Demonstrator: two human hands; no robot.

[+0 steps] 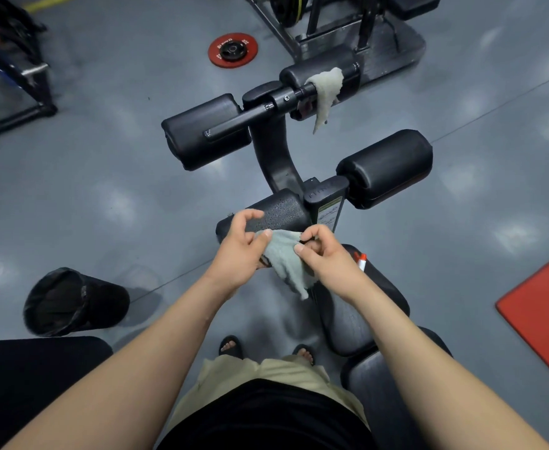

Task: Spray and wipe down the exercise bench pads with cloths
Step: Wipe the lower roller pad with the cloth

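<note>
Both our hands meet on one cloth (284,258), held just above the near left roller pad (279,209) of the bench. Our left hand (239,251) has its thumb laid down on the cloth's upper left corner. The forefinger arches free above it, and the lower fingers are tucked under the fabric where we cannot see them well. Our right hand (326,254) pinches the cloth's right edge between thumb and forefinger, with the remaining fingers curled in. The hands sit close together, the cloth stretched between them and its ragged tail hanging down.

The cloth is pale grey-green, nubbly like terry towelling and frayed at the edge. A second cloth (326,89), paler and just as rough, is draped over the bar at the far end of the bench. The pads are black, smooth and faintly glossy. There is a fat cylinder at right (387,167), a blockier roller at far left (205,131), and a long flat seat pad (357,316) running toward us on the right. A spray bottle (361,259) with a red and white top shows on the seat pad just beyond our right wrist.

A black bin (75,302) lined with a dark bag lies tipped on the grey floor (104,177) at near left. A red weight plate (232,50) lies far off, and a red mat (546,306) is at the right edge.
</note>
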